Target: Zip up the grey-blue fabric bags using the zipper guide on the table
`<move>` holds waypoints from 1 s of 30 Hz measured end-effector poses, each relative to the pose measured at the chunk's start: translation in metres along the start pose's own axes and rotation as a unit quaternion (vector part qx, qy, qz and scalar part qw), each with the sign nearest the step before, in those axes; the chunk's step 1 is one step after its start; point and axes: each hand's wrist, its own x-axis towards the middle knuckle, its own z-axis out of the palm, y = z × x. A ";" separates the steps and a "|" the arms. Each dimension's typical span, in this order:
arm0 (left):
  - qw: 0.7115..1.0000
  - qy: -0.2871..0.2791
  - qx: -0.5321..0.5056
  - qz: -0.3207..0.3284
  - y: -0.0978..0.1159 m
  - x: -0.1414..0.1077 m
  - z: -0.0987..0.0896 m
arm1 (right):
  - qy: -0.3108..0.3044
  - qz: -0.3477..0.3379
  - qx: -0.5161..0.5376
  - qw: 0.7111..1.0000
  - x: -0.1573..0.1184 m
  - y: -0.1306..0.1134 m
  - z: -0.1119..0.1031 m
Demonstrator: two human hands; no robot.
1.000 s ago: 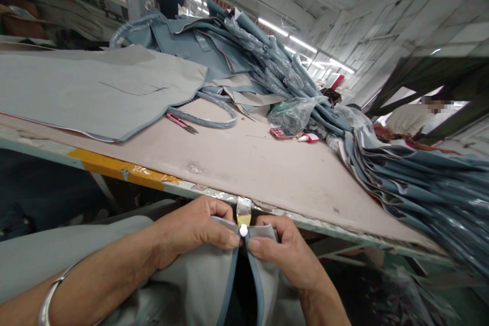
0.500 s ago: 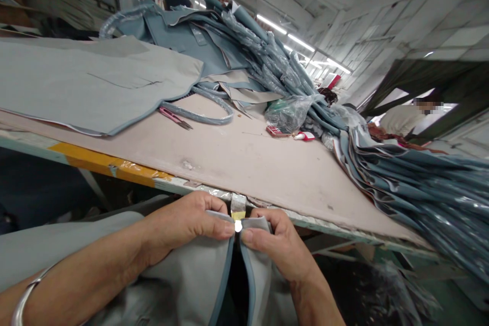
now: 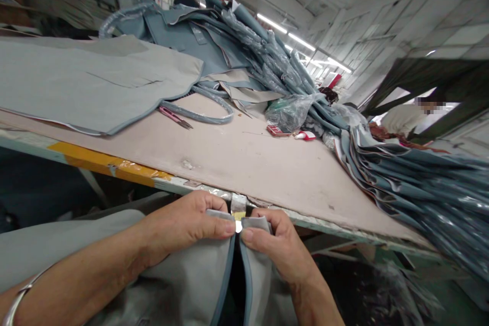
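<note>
My left hand (image 3: 200, 220) pinches the top corner of a light grey fabric panel (image 3: 194, 275) with blue edge binding, thumb in front and fingers curled behind. Opposite it, my right hand (image 3: 273, 237) pinches the corner of a second grey fabric edge (image 3: 262, 277), bound in the same blue. The two bound edges hang down side by side with a narrow dark gap between them. A small bright spot (image 3: 239, 226) shows between my thumbs; I cannot make out what it is. Both hands are just below the table's front edge.
On the table (image 3: 229, 158) lie a large grey fabric panel (image 3: 95, 81), pink-handled thread snips (image 3: 174, 117), a red box (image 3: 278, 131) and a small red-and-white bottle (image 3: 305, 135). Blue-grey pieces (image 3: 202, 41) are heaped behind, with plastic-wrapped bundles (image 3: 428, 178) at right. Two people are farther off.
My hands and the fabric corners stay almost exactly in place. In the background, the person in dark clothing has shifted right and lower behind the heap.
</note>
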 end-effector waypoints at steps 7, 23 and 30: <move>0.999 0.006 0.033 -0.004 0.002 0.002 -0.002 | 0.008 -0.003 -0.003 1.000 -0.002 -0.003 0.003; 0.998 -0.057 0.035 0.005 0.004 -0.002 -0.008 | 0.000 0.006 -0.095 0.995 -0.005 -0.011 -0.003; 0.977 0.004 0.204 0.062 0.016 -0.012 -0.002 | 0.076 0.012 -0.170 0.983 -0.018 -0.015 0.001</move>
